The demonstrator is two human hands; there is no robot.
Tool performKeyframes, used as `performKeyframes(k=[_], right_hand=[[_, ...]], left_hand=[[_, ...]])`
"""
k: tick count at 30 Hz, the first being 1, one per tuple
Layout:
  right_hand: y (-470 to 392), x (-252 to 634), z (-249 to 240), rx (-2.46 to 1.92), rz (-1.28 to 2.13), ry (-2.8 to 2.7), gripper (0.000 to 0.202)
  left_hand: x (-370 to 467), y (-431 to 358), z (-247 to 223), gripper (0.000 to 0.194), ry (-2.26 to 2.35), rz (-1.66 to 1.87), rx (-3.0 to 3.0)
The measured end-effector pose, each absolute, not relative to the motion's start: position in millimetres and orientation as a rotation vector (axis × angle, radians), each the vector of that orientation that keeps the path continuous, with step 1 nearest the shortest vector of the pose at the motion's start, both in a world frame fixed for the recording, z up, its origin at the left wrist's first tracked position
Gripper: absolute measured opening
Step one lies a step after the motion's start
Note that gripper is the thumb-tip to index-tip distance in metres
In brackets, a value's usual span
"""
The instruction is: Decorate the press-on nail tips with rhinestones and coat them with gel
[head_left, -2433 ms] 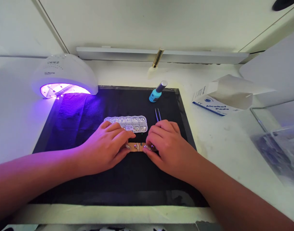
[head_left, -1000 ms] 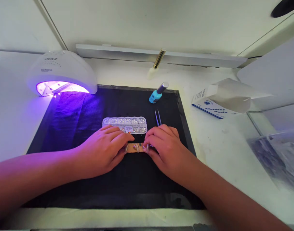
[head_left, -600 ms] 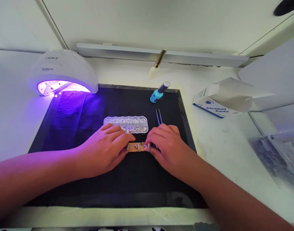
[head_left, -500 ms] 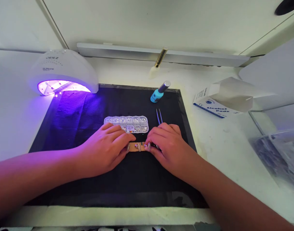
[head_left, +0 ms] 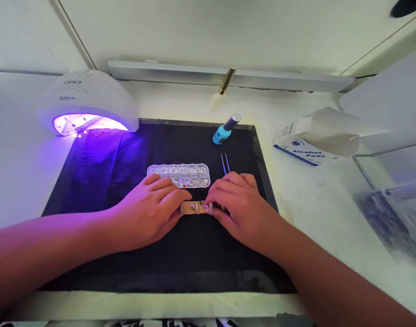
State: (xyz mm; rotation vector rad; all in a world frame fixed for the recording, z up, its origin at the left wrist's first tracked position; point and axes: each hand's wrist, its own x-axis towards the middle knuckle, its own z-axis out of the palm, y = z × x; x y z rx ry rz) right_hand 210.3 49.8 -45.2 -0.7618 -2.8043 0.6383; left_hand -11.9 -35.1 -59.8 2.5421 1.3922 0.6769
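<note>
A tan strip lies across the black mat, carrying several small glittery nail tips with shiny beads. My left hand is closed on its left end, thumb and fingers curled round it. At the other end, the fingers of my right hand pinch the strip beside a nail tip. Tweezers stick out beyond my right hand, points away from me; whether the hand grips them or rests over them is hidden. Just past my left fingers sits a clear compartment case of small rhinestones, partly covered by that hand.
A lit white nail lamp stands at the back left, shining purple on a ribbed dark cloth. A blue polish bottle and a gold-capped bottle stand behind. To the right are an open alcohol pads box and a clear bin.
Hardly anything differs. Both hands keep their places on the strip, and the fingers of my right hand have shifted very slightly.
</note>
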Motion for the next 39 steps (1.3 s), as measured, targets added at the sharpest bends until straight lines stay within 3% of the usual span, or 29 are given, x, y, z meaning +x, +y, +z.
performKeyframes(k=[32,37,39], right_hand=[[50.7,209.9,-40.5,-0.757,0.741,-2.798,0.004],[66.8,225.0,-21.9,-0.547,0.835,-2.807,0.033],[79.0,235.7,-17.3,-0.509,0.761,-2.772,0.033]], left_hand=[[-11.6,-36.0,-59.0,0.022,1.389,0.603,2.526],[-13.8,-40.5,-55.2,0.034,1.441,0.500,2.548],[-14.6,-40.5,-55.6,0.033,1.445,0.468,2.568]])
